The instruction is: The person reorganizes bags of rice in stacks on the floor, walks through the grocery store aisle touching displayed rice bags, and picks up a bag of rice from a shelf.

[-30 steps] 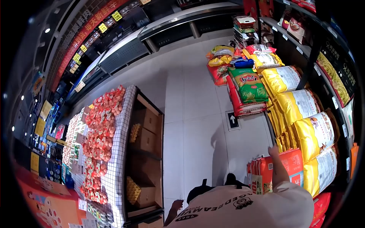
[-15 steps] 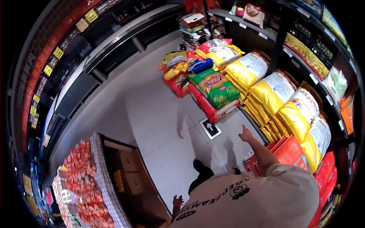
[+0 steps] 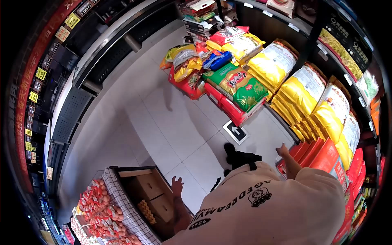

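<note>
My left hand [image 3: 177, 185] hangs over the floor beside the egg stand, its fingers apart and nothing in it. Over on the other side, my right hand [image 3: 281, 150] is held out near the red packages [image 3: 322, 157], with the index finger extended and no object in it. Stacked yellow sacks [image 3: 304, 87] lie behind that hand along the shelf. A green sack [image 3: 237, 86] rests on red ones on the floor ahead.
Net bags of eggs [image 3: 102, 212] cover the checkered cloth [image 3: 126, 208] at the lower left. Bags [image 3: 185, 65] are heaped on the floor ahead. A metal counter [image 3: 67, 110] curves along the left. Shelves [image 3: 277, 20] run along the right.
The view has swung round, so the egg stand sits lower and the sacks show larger. My left hand has risen and reaches further forward. One foot has stepped ahead.
</note>
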`<action>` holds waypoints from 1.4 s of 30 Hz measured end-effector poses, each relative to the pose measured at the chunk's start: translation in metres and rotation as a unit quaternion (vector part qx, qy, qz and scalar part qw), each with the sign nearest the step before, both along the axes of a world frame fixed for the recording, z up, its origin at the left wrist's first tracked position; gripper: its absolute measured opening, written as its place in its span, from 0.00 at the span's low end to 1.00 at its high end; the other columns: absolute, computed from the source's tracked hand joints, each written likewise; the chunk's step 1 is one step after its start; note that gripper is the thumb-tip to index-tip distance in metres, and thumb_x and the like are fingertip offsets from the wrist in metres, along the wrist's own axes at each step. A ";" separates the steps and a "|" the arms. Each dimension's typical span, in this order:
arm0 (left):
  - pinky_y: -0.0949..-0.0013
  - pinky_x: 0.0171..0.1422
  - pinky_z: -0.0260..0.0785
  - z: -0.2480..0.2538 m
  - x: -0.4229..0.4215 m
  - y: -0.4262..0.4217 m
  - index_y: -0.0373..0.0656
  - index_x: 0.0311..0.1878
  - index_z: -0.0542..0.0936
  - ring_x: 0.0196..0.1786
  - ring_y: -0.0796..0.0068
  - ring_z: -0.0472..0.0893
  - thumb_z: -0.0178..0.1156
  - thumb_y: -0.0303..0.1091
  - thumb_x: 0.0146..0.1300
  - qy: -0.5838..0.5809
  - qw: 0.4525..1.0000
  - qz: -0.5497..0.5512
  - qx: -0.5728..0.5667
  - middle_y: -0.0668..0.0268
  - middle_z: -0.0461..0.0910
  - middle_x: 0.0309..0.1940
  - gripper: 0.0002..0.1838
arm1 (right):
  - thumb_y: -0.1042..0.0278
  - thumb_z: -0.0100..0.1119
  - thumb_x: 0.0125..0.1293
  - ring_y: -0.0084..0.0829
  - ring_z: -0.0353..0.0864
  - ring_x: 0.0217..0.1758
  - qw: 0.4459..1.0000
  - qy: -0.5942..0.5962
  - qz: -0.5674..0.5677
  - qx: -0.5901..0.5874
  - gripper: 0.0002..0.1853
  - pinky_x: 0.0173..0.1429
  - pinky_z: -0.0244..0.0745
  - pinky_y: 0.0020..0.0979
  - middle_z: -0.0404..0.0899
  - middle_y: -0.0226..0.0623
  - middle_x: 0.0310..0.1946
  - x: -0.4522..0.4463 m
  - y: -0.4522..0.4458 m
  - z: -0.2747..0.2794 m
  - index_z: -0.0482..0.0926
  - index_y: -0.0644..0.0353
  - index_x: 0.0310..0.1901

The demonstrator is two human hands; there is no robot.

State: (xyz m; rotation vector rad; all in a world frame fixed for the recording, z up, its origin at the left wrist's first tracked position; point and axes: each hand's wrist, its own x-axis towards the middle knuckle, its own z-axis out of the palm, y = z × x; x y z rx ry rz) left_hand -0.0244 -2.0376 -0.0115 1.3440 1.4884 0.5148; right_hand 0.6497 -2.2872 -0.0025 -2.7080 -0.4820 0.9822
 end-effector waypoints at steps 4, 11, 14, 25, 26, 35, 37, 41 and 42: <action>0.71 0.31 0.69 0.014 0.032 0.042 0.39 0.57 0.69 0.27 0.73 0.78 0.57 0.40 0.61 -0.012 0.992 0.057 -0.113 0.60 0.79 0.29 0.24 | 0.52 0.60 0.53 0.46 0.81 0.31 0.990 0.059 0.128 0.014 0.43 0.28 0.79 0.37 0.76 0.59 0.43 0.001 0.156 -0.035 0.53 0.63 0.65; 0.67 0.32 0.69 0.053 0.056 0.032 0.40 0.47 0.76 0.26 0.74 0.77 0.52 0.39 0.62 0.193 0.962 -0.023 -0.190 0.61 0.77 0.27 0.15 | 0.52 0.50 0.53 0.52 0.78 0.44 0.953 -0.004 0.284 0.103 0.25 0.49 0.73 0.43 0.77 0.60 0.39 0.013 0.484 -0.030 0.78 0.70 0.39; 0.67 0.31 0.69 0.040 0.062 0.051 0.40 0.46 0.76 0.25 0.75 0.77 0.52 0.39 0.62 0.135 0.963 0.023 -0.233 0.62 0.77 0.26 0.14 | 0.54 0.47 0.57 0.52 0.79 0.39 0.922 0.025 0.363 0.133 0.20 0.46 0.73 0.45 0.78 0.57 0.31 -0.010 0.622 -0.023 0.80 0.65 0.31; 0.68 0.29 0.68 -0.024 0.057 0.285 0.41 0.44 0.77 0.24 0.75 0.76 0.51 0.37 0.62 0.202 0.901 -0.333 0.192 0.64 0.77 0.26 0.13 | 0.53 0.49 0.59 0.48 0.78 0.41 0.865 0.092 0.396 0.294 0.19 0.47 0.72 0.42 0.79 0.51 0.35 -0.081 0.796 0.098 0.80 0.62 0.36; 0.69 0.27 0.67 -0.019 0.060 0.325 0.42 0.44 0.76 0.24 0.75 0.75 0.52 0.38 0.61 0.149 0.949 -0.268 0.072 0.65 0.76 0.26 0.13 | 0.55 0.51 0.60 0.45 0.79 0.39 0.878 0.071 0.388 0.270 0.16 0.45 0.72 0.41 0.79 0.49 0.34 -0.067 0.789 0.082 0.79 0.62 0.35; 0.70 0.28 0.67 0.043 0.070 0.658 0.45 0.48 0.75 0.30 0.74 0.78 0.52 0.45 0.61 0.108 0.957 -0.026 -0.268 0.67 0.78 0.35 0.18 | 0.58 0.54 0.55 0.44 0.81 0.26 0.980 -0.104 0.167 -0.007 0.16 0.27 0.76 0.44 0.79 0.53 0.28 0.073 0.550 -0.032 0.78 0.66 0.34; 0.70 0.27 0.67 0.046 0.066 0.720 0.45 0.48 0.75 0.29 0.74 0.78 0.52 0.45 0.61 0.142 0.956 -0.076 -0.245 0.67 0.78 0.35 0.18 | 0.55 0.49 0.58 0.44 0.81 0.24 0.968 0.041 -0.248 0.009 0.19 0.25 0.75 0.41 0.79 0.49 0.25 0.034 0.566 0.050 0.79 0.64 0.33; 0.73 0.25 0.66 0.056 0.068 0.823 0.43 0.47 0.75 0.29 0.75 0.78 0.53 0.44 0.61 0.113 0.964 -0.068 -0.231 0.67 0.78 0.33 0.17 | 0.56 0.49 0.59 0.38 0.80 0.21 0.950 0.067 -0.300 0.055 0.17 0.22 0.75 0.40 0.78 0.45 0.26 -0.025 0.593 0.032 0.75 0.66 0.34; 0.73 0.24 0.66 0.058 0.071 0.842 0.42 0.47 0.75 0.29 0.75 0.78 0.52 0.44 0.62 0.126 0.963 -0.070 -0.227 0.66 0.77 0.33 0.17 | 0.57 0.49 0.60 0.37 0.79 0.20 0.950 0.096 -0.295 0.047 0.17 0.22 0.75 0.40 0.77 0.43 0.23 -0.039 0.608 0.013 0.76 0.65 0.30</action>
